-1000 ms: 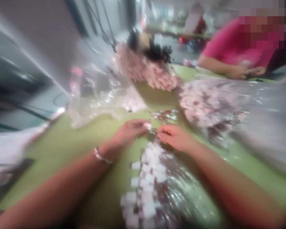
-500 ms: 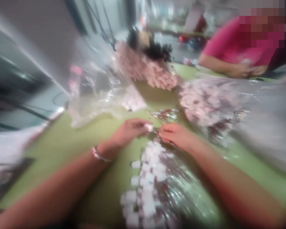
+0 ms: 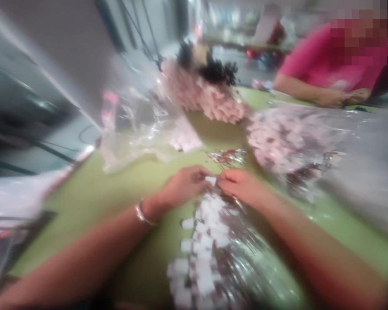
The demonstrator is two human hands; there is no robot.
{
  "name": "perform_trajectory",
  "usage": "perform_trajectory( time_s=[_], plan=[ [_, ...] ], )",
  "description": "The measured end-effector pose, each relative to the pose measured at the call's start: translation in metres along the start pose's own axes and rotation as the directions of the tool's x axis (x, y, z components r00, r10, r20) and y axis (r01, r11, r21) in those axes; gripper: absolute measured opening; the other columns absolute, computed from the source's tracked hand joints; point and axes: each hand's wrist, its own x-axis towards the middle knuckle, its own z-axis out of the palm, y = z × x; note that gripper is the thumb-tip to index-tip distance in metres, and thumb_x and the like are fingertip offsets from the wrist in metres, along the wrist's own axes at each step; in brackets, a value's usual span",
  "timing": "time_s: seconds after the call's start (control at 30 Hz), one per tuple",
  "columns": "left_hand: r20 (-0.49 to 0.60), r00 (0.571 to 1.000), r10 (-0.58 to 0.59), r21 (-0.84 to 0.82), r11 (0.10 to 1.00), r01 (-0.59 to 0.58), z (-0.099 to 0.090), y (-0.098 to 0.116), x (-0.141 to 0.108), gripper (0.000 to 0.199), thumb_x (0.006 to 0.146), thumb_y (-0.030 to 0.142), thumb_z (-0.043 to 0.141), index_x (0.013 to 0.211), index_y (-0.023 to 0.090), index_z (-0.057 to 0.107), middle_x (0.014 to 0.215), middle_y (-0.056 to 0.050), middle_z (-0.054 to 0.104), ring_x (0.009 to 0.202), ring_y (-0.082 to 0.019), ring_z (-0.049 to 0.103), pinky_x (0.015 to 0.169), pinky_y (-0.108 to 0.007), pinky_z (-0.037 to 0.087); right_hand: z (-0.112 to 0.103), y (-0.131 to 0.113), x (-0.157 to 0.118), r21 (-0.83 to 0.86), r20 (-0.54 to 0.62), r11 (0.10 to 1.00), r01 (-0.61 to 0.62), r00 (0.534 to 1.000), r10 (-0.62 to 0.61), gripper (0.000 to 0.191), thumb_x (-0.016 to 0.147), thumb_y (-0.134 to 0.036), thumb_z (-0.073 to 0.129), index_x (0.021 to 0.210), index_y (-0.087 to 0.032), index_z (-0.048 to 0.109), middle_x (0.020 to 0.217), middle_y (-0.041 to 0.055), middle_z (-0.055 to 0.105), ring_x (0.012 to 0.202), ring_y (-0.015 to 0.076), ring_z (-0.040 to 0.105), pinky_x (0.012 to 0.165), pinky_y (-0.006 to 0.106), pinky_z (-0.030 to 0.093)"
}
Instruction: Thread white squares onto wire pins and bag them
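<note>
My left hand [image 3: 189, 183], with a bracelet [image 3: 142, 214] at the wrist, is closed on a small white piece [image 3: 211, 180] held between thumb and fingers. Close beside it, my right hand [image 3: 238, 183] pinches at the same spot; blur hides what its fingertips hold. Just below both hands lies a long row of white blocky pieces [image 3: 204, 247] with dark thin stems under clear plastic wrap [image 3: 255, 262]. Beyond the hands is a small heap of thin red and silvery stems [image 3: 228, 157].
On the green table [image 3: 142, 185], pink flower bunches [image 3: 221, 101] stand at the back and a plastic-wrapped pale pink bundle [image 3: 274, 133] lies right. Crumpled clear plastic [image 3: 132, 137] sits back left. A person in a pink shirt [image 3: 317, 56] works across the table.
My left hand has moved right and slightly down, bringing the white piece up against my right fingertips. The whole view has shifted a little.
</note>
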Motion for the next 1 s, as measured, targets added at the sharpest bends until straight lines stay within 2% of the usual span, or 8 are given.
perform_trajectory(
  time_s=[0.17, 0.3, 0.43, 0.57, 0.7, 0.77, 0.87, 1.0],
  plan=[
    [-0.033, 0.999, 0.024, 0.052, 0.998, -0.023, 0.002, 0.001, 0.001, 0.023, 0.083, 0.03, 0.063, 0.1, 0.016, 0.068, 0.076, -0.006, 0.072, 0.063, -0.013, 0.064, 0.061, -0.027, 0.052, 0.014, -0.003, 0.003, -0.06, -0.093, 0.998, 0.024, 0.995, -0.03, 0.015, 0.082, -0.023, 0.05, 0.069, -0.02, 0.057, 0.06, -0.0036, 0.06, 0.054, 0.0098, 0.053, 0.052, 0.022, 0.037],
    [0.003, 0.982, 0.191, 0.328, 0.927, -0.181, -0.02, 0.013, 0.011, 0.027, 0.087, 0.036, 0.057, 0.101, 0.016, 0.069, 0.092, -0.009, 0.071, 0.081, -0.017, 0.065, 0.078, -0.033, 0.053, 0.007, -0.008, 0.001, -0.132, -0.078, 0.99, 0.048, 0.995, -0.059, 0.018, 0.083, -0.023, 0.05, 0.066, -0.02, 0.055, 0.056, -0.0037, 0.059, 0.05, 0.0095, 0.051, 0.052, 0.023, 0.037],
    [-0.173, 0.918, 0.357, 0.811, 0.581, -0.073, -0.056, 0.002, 0.029, 0.037, 0.095, 0.029, 0.037, 0.113, 0.01, 0.064, 0.113, -0.018, 0.064, 0.11, -0.029, 0.055, 0.101, -0.05, 0.04, -0.017, -0.01, -0.012, -0.193, 0.271, 0.96, 0.204, 0.951, -0.147, 0.015, 0.08, -0.022, 0.054, 0.068, -0.019, 0.062, 0.064, -0.0017, 0.065, 0.054, 0.0101, 0.054, 0.054, 0.024, 0.038],
    [-0.033, 0.959, 0.282, 0.905, 0.415, -0.091, -0.075, -0.026, 0.041, 0.041, 0.093, 0.019, 0.034, 0.125, 0.004, 0.056, 0.131, -0.022, 0.054, 0.124, -0.031, 0.046, 0.109, -0.048, 0.033, -0.044, -0.007, -0.017, -0.19, 0.508, 0.955, 0.229, 0.855, -0.104, 0.023, 0.085, -0.032, 0.053, 0.099, -0.022, 0.07, 0.068, -0.0013, 0.067, 0.055, 0.0117, 0.057, 0.053, 0.025, 0.039],
    [-0.035, 0.952, 0.305, 0.891, 0.44, -0.109, -0.081, -0.035, 0.043, 0.042, 0.092, 0.02, 0.031, 0.119, 0.01, 0.062, 0.121, -0.017, 0.062, 0.115, -0.029, 0.053, 0.104, -0.045, 0.039, -0.049, 0.006, 0.0, -0.367, 0.142, 0.907, 0.206, 0.976, -0.165, 0.021, 0.087, -0.032, 0.052, 0.09, -0.021, 0.069, 0.07, -0.0001, 0.067, 0.059, 0.0124, 0.057, 0.057, 0.026, 0.039],
    [-0.098, 0.941, 0.323, 0.871, 0.485, -0.076, -0.084, -0.032, 0.043, 0.04, 0.09, 0.02, 0.034, 0.111, 0.013, 0.067, 0.111, -0.015, 0.067, 0.107, -0.028, 0.057, 0.1, -0.044, 0.042, -0.039, 0.014, 0.012, -0.456, -0.018, 0.854, 0.25, 0.957, -0.29, 0.017, 0.086, -0.028, 0.052, 0.086, -0.021, 0.069, 0.083, 0.0024, 0.069, 0.071, 0.0138, 0.059, 0.064, 0.027, 0.041],
    [-0.222, 0.935, 0.276, 0.802, 0.597, 0.014, -0.086, -0.025, 0.042, 0.033, 0.086, 0.022, 0.045, 0.103, 0.018, 0.072, 0.102, -0.01, 0.071, 0.099, -0.026, 0.061, 0.096, -0.042, 0.045, -0.015, 0.022, 0.024, -0.596, -0.036, 0.745, 0.299, 0.917, -0.397, 0.015, 0.087, -0.026, 0.054, 0.089, -0.02, 0.068, 0.095, 0.0061, 0.066, 0.08, 0.0162, 0.058, 0.069, 0.03, 0.041],
    [-0.378, 0.918, 0.122, 0.67, 0.72, 0.181, -0.081, -0.014, 0.039, 0.03, 0.074, 0.022, 0.06, 0.1, 0.019, 0.074, 0.096, -0.008, 0.072, 0.09, -0.026, 0.063, 0.085, -0.036, 0.048, 0.007, 0.023, 0.026, -0.727, -0.013, 0.647, 0.229, 0.938, -0.347, 0.016, 0.09, -0.021, 0.048, 0.088, -0.017, 0.064, 0.097, 0.0094, 0.062, 0.078, 0.0182, 0.057, 0.064, 0.032, 0.039]
  ],
)
